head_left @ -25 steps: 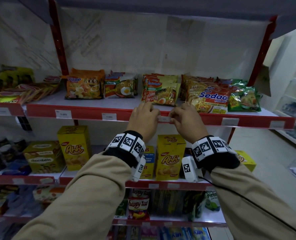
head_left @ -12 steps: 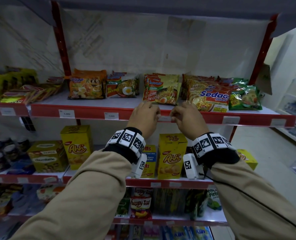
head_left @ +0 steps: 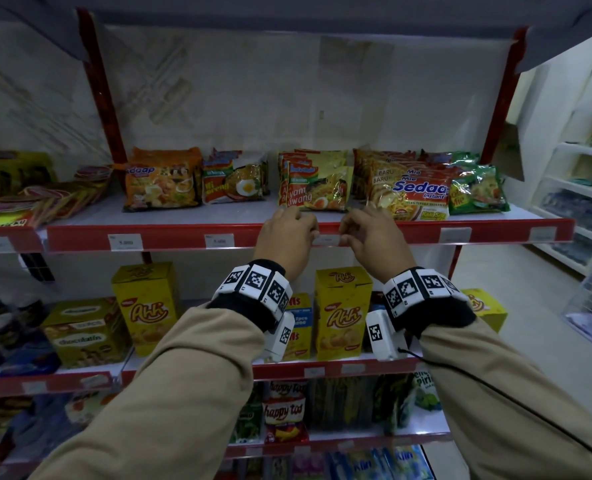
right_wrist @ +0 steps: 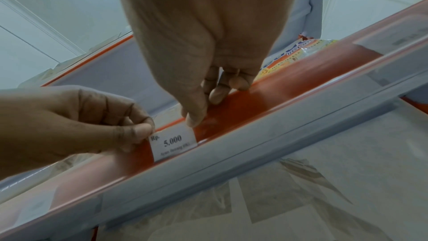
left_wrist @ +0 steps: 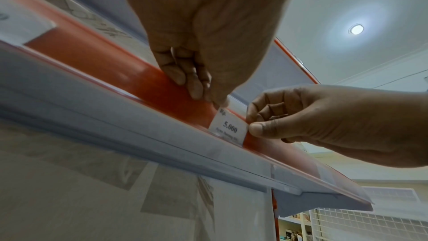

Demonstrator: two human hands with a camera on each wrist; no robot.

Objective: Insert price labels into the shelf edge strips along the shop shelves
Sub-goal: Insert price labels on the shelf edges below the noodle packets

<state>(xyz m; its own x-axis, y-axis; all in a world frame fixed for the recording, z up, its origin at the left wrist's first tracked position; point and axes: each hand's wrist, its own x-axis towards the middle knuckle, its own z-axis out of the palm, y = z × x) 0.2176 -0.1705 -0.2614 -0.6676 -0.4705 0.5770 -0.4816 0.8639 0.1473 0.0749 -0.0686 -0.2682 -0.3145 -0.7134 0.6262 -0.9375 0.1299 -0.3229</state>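
A white price label [head_left: 326, 240] printed "Rp. 5.000" sits in the red shelf edge strip [head_left: 170, 237] of the noodle shelf, under its clear cover. My left hand [head_left: 310, 233] pinches the label's left end with thumb and forefinger [right_wrist: 141, 129]. My right hand [head_left: 344, 238] holds the right end, its thumb [left_wrist: 257, 129] against the label's edge [left_wrist: 228, 127] and its other fingers curled over the strip's top. In the right wrist view the label [right_wrist: 173, 143] stands upright with its lower edge in the strip's bottom groove.
Other labels [head_left: 125, 241] [head_left: 220, 240] [head_left: 455, 234] sit along the same strip. Noodle packets [head_left: 317, 188] lie on the shelf just behind my hands. Yellow snack boxes [head_left: 343, 313] stand on the shelf below. An aisle and white shelving [head_left: 585, 202] lie to the right.
Both hands stay at the two ends of the label on the strip. Only the head view has shifted a little.
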